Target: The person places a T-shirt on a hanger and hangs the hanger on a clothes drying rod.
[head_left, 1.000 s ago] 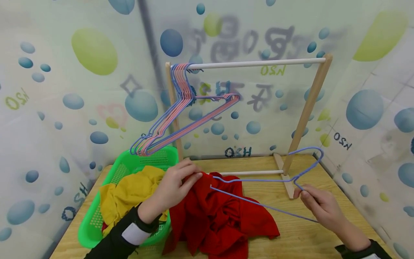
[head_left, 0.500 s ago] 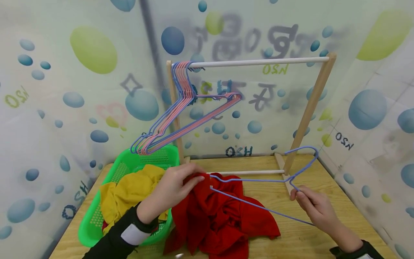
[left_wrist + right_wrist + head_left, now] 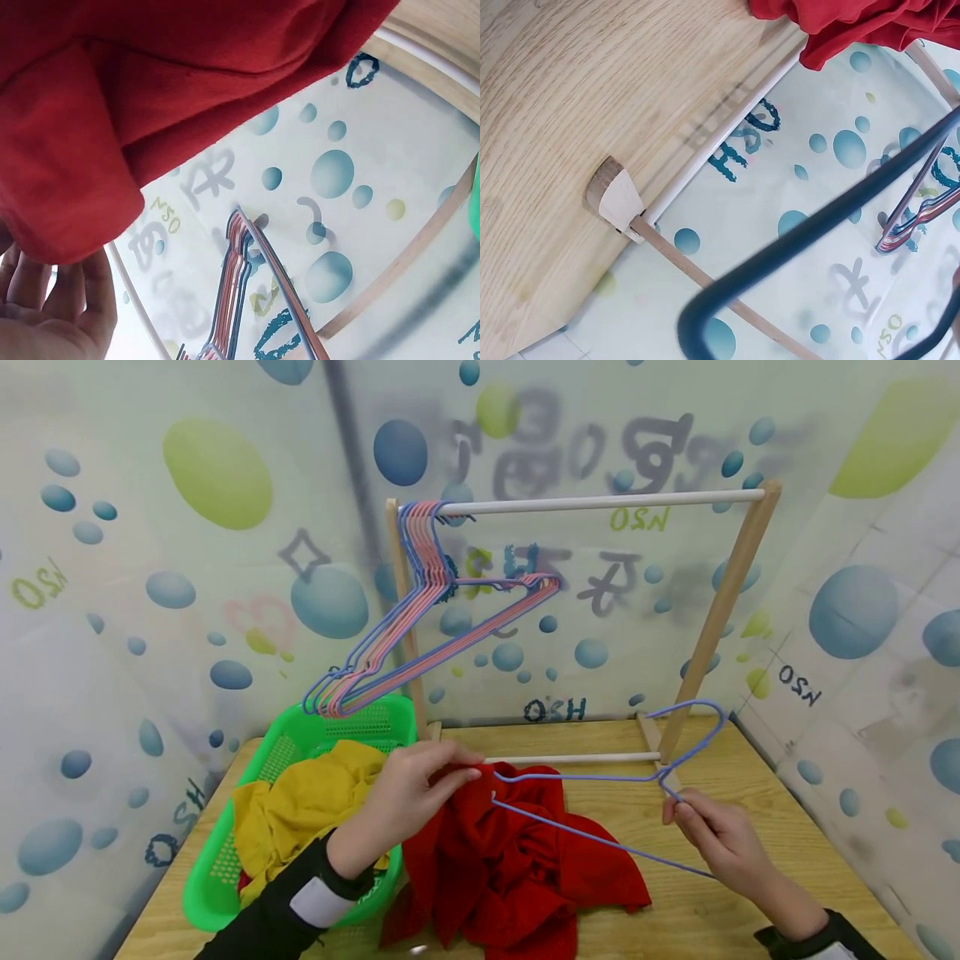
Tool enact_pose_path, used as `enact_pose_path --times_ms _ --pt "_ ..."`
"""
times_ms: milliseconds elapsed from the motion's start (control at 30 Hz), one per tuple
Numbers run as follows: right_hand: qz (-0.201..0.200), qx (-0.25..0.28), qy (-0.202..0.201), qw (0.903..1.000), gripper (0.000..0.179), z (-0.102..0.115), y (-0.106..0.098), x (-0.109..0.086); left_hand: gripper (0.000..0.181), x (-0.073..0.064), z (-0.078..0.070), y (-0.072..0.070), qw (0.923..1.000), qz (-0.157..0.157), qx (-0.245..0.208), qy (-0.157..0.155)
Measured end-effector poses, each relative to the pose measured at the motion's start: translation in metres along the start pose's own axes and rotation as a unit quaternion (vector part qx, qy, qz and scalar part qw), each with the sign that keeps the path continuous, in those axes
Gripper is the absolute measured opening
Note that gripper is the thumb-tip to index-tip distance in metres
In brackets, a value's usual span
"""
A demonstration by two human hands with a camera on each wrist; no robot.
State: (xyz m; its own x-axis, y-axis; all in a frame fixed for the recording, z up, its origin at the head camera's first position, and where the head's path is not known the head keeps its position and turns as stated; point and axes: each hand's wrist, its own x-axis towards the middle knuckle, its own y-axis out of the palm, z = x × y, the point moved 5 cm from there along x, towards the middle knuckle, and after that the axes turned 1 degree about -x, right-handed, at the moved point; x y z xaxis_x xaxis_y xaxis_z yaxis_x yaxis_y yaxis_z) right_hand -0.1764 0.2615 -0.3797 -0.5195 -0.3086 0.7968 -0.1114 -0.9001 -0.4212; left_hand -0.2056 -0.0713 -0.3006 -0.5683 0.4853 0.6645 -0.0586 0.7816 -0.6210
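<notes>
In the head view my left hand pinches the upper edge of a red garment, thumb against fingers. The garment lies crumpled on the table, its top lifted. My right hand grips a blue hanger near the base of its hook, which points up and right. Red cloth covers the hanger's left end. From the left wrist view, red fabric hangs over the fingers. A large bend of the hanger crosses the right wrist view.
Several blue and pink hangers hang at the left of a rack's white rail. Below them stands a green basket with yellow cloth in it. The rack's right post rises behind my right hand. Patterned walls surround the table.
My right hand has moved left with the blue hanger, bringing its hook left and pushing its covered end farther into the red garment. My left hand keeps its pinch and has shifted slightly right.
</notes>
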Motion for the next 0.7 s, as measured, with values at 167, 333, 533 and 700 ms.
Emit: enact_pose_path --times_ms 167,333,533,700 --pt "-0.001 -0.02 0.0 0.9998 0.028 -0.002 0.001 -0.001 0.009 0.001 -0.002 0.003 0.9999 0.013 0.008 -0.005" --pt "-0.002 -0.041 -0.004 0.9992 0.027 -0.001 0.003 0.0 0.009 0.002 -0.003 0.005 0.999 0.031 0.023 -0.023" --pt "-0.002 -0.05 -0.01 0.9987 0.025 0.0 0.004 0.003 0.007 0.002 -0.002 0.009 0.9975 0.045 0.033 -0.044" --pt "-0.003 -0.051 -0.016 0.9986 0.023 0.0 0.006 0.004 0.007 0.003 0.0 0.012 0.9966 0.054 0.035 -0.053"
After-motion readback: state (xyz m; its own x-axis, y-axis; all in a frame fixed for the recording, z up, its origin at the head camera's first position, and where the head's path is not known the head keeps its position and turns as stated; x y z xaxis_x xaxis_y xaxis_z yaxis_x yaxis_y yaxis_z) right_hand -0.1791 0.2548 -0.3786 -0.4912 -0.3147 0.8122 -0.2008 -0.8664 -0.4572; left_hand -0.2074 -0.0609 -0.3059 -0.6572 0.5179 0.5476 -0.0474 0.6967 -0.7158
